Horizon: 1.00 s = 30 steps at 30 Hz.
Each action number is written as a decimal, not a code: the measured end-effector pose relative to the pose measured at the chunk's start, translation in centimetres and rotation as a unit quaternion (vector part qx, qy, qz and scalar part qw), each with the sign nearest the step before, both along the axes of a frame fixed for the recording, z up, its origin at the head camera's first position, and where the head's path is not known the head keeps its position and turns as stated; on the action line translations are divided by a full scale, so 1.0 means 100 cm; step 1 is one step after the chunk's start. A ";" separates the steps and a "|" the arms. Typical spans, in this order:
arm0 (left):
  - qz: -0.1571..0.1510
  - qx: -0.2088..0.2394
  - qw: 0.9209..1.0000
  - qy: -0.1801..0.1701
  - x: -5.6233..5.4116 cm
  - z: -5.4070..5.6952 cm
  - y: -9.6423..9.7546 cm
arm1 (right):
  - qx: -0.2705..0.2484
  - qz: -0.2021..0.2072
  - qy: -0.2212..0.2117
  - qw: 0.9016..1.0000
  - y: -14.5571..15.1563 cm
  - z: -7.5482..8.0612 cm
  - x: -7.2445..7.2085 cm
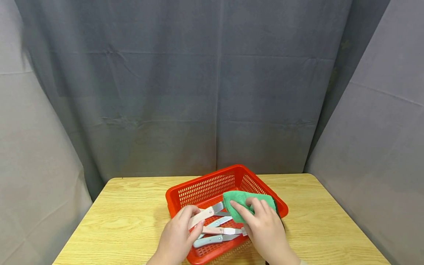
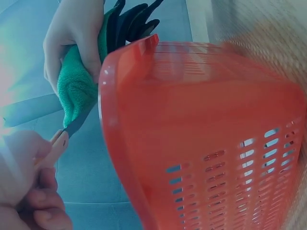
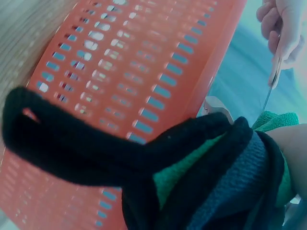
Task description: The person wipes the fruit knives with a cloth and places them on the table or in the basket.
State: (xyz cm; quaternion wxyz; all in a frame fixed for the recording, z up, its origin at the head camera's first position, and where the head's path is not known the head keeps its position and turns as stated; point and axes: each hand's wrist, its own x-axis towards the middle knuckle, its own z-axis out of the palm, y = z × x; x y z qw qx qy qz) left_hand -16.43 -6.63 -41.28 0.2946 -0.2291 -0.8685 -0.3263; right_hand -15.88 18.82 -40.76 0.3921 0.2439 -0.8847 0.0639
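My left hand grips the pale pink handle of a small knife, held over the left side of a red basket. My right hand holds a folded green cloth with black edging. The cloth's left end covers the tip of the blade, and the left wrist view shows the blade running up to the cloth's fold. Beneath the hands, several more knives lie in the basket, among them one with a light green handle and one with a pink handle.
The slotted basket stands at an angle on a light wooden table. A grey curtain hangs behind the table, with paler cloth at both sides. A black loop trails from the cloth beside the basket wall.
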 end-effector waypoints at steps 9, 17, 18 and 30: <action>-0.003 0.000 1.000 0.009 -0.002 -0.001 -0.002 | -0.026 -0.035 0.000 0.999 0.019 -0.001 -0.010; 0.012 0.013 0.999 -0.044 -0.002 0.001 -0.003 | -0.051 -0.044 0.022 0.997 0.027 0.002 -0.007; 0.014 0.015 0.998 -0.054 -0.002 0.002 -0.004 | -0.052 -0.040 0.028 0.997 0.027 0.003 -0.006; -0.012 0.045 0.987 -0.156 -0.005 0.004 -0.006 | -0.053 0.037 0.067 0.996 0.011 0.007 0.007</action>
